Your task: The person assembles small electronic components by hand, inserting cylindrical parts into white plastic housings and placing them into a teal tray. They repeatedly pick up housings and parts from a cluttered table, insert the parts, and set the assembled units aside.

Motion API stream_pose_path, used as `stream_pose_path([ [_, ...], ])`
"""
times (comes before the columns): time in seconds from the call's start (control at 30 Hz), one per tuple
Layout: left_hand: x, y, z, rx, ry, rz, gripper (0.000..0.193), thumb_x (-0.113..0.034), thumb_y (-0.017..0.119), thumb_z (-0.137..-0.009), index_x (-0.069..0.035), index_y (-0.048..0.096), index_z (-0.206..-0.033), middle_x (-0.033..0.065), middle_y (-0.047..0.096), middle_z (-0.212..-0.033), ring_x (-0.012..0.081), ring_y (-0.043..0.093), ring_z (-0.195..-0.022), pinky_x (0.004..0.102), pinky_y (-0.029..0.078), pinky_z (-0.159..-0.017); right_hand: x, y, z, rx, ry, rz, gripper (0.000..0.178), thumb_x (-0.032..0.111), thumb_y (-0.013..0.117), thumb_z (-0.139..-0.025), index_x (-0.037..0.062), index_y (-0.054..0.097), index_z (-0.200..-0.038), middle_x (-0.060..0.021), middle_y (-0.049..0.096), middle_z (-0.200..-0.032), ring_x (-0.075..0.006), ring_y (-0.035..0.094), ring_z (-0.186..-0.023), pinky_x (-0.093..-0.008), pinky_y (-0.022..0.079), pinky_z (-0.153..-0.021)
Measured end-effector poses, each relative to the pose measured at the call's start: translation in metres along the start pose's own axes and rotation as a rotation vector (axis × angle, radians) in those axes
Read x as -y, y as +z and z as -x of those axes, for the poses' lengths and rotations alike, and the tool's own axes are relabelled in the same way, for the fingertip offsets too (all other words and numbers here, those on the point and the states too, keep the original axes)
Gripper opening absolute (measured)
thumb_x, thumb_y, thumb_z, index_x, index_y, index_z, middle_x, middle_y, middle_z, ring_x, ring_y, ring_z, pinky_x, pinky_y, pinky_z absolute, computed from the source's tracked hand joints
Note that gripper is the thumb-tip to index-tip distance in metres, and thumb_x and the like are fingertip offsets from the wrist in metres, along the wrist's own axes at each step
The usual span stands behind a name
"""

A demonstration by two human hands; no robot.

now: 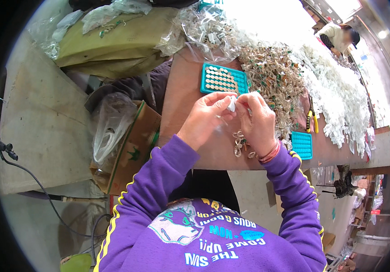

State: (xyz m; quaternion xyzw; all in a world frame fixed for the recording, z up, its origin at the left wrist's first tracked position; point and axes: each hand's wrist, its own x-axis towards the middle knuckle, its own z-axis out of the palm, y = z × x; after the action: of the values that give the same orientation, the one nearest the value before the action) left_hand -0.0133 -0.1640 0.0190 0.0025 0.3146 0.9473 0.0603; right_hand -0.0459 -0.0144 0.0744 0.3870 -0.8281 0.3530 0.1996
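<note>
Because the small white piece is pinched by the left hand above the tabletop, inward from its near edge, it could be dropped if that grip were loosened; whether the right hand is closed on anything cannot be told. The disc-holding tray beyond could be knocked by the knuckles. Two teal trays and one pair of pliers are counted; the tangled loops cannot be.

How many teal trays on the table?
2: a part-filled tray beyond the left hand, and an empty-looking tray right of the right hand. More may be hidden under the heap.
</note>
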Motion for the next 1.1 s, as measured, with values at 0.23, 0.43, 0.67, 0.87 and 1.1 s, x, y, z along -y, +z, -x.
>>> stream_pose_path([
  [0.23,0.0,-0.001,0.002,0.058,-0.025,0.089,0.026,-0.018,0.061,-0.096,-0.002,0.062,-0.116,0.0059,0.066,-0.105,0.0156,0.063,-0.087,0.0303,0.051,-0.08,0.001,-0.007,0.002,0.016,0.109,-0.117,0.008,0.001,0.065,-0.086,0.0024,0.058,-0.09,-0.0136,0.062,-0.082,-0.0309,0.063,-0.069,-0.0343,0.051,-0.062],
  [0.43,0.0,0.001,0.0,0.053,-0.008,0.023,0.028,-0.019,0.061,-0.096,-0.001,0.062,-0.117,0.0063,0.066,-0.107,0.015,0.064,-0.089,0.0305,0.051,-0.08,0.006,-0.006,0.003,0.038,-0.056,0.008,0.014,-0.002,0.059,-0.082,0.0061,0.057,-0.094,-0.013,0.057,-0.08,-0.0344,0.061,-0.068,-0.0406,0.05,-0.056],
  [0.67,0.002,0.04,0.03,0.174,0.998,-1.181,0.015,-0.012,0.067,-0.087,-0.008,0.069,-0.101,0.0051,0.068,-0.092,0.0195,0.067,-0.083,0.0299,0.053,-0.077,0.026,-0.06,0.027,-0.211,0.217,-0.104,0.02,-0.003,0.067,-0.082,0.0015,0.065,-0.102,-0.0115,0.068,-0.091,-0.0206,0.069,-0.079,-0.0295,0.053,-0.07],
  [0.87,-0.068,0.065,-0.047,-0.18,1.2,-2.2,0.05,-0.032,0.068,-0.083,-0.019,0.055,-0.13,0.0212,0.057,-0.125,0.0374,0.047,-0.125,0.0505,0.037,-0.102,0.036,-0.075,0.077,-0.268,0.279,-0.085,0.012,-0.004,0.066,-0.084,-0.0013,0.066,-0.096,-0.011,0.068,-0.086,-0.0192,0.066,-0.076,-0.0277,0.051,-0.069],
  [1.1,-0.068,0.029,-0.039,0.105,0.648,-1.834,0.025,-0.021,0.066,-0.086,-0.009,0.068,-0.108,0.013,0.068,-0.099,0.0314,0.065,-0.094,0.0398,0.052,-0.082,0.022,-0.092,0.105,-0.43,0.57,-0.334,0.006,-0.001,0.061,-0.091,-0.0045,0.065,-0.095,-0.0085,0.067,-0.086,-0.0139,0.066,-0.076,-0.0255,0.053,-0.07],
])
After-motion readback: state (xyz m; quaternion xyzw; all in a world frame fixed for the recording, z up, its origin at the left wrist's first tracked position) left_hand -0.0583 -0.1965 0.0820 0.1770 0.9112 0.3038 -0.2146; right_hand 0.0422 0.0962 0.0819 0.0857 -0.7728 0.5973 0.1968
